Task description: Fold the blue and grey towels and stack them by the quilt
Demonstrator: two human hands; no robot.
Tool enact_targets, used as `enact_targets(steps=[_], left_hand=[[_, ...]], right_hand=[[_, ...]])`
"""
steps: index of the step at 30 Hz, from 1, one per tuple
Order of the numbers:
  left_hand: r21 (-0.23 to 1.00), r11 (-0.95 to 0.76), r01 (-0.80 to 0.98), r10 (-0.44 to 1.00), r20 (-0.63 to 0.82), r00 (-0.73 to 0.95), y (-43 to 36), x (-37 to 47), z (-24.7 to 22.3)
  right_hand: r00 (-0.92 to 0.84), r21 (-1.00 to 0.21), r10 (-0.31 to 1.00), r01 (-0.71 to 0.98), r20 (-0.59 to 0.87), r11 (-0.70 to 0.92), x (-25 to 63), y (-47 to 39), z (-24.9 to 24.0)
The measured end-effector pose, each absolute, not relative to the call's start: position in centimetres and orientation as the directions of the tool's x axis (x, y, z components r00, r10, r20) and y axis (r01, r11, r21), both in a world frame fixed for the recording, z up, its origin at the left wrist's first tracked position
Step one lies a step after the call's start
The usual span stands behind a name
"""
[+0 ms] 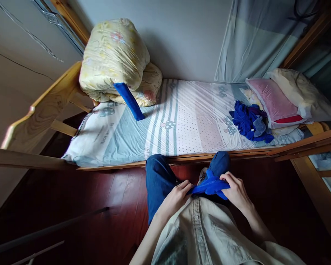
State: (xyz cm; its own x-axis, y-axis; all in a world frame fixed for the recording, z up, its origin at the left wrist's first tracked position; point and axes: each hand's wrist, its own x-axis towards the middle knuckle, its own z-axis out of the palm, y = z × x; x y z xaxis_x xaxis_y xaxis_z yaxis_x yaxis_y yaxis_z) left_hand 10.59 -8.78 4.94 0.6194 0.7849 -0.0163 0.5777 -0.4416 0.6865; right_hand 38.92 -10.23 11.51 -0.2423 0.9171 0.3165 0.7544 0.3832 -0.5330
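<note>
A bright blue cloth (pixel 209 186) is stretched between my two hands, just above my lap. My left hand (pixel 180 193) is closed on its left end, with the fingers pinched together. At the other end, my right hand (pixel 234 187) grips the cloth between thumb and fingers. Part of the cloth hangs loosely over my right knee. On the bed lies a narrow, folded blue cloth (pixel 129 102), leaning against the quilt. A crumpled heap of blue cloths (pixel 249 121) rests near the pillows at the right.
The bed (pixel 187 125) with its patterned sheet spans the view before my knees. A folded yellow quilt (pixel 114 55) is piled at its left end; a pink pillow (pixel 273 97) lies at the right. A wooden bed end (pixel 44 106) and a hanging curtain (pixel 245 40) flank it.
</note>
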Motion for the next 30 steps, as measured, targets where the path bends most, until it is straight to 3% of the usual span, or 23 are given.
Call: enact_targets(steps=[8, 12, 17, 22, 27, 30], left_hand=[[0.594, -0.433, 0.678, 0.824, -0.044, 0.565, -8.1, 5.9, 4.2], [0.576, -0.356, 0.736, 0.894, -0.019, 0.448, -7.5, 2.0, 4.9], [0.525, -0.23, 0.82, 0.971, 0.181, 0.157, -6.9, -2.0, 6.2], [0.501, -0.197, 0.843, 0.938, 0.345, 0.014, -7.6, -4.7, 7.8], [0.417, -0.109, 0.902, 0.922, 0.383, -0.066, -9.4, -8.5, 8.3], [0.367, -0.014, 0.93, 0.868, 0.467, -0.171, -10.7, -10.6, 8.7]], right_hand=[[-0.163, -0.507, 0.931, 0.801, 0.326, 0.318, 40.3, -9.3, 12.4], [-0.228, -0.49, 0.937, 0.805, 0.264, 0.334, 41.4, -9.0, 12.1], [-0.15, -0.445, 0.977, 0.872, 0.154, 0.204, 42.9, -9.1, 11.1], [-0.08, -0.444, 0.99, 0.888, 0.116, 0.124, 43.4, -9.4, 10.0], [-0.124, -0.385, 0.985, 0.92, -0.121, 0.069, 40.0, -11.1, 7.2], [-0.292, -0.472, 0.917, 0.871, -0.271, 0.138, 37.1, -13.1, 4.9]])
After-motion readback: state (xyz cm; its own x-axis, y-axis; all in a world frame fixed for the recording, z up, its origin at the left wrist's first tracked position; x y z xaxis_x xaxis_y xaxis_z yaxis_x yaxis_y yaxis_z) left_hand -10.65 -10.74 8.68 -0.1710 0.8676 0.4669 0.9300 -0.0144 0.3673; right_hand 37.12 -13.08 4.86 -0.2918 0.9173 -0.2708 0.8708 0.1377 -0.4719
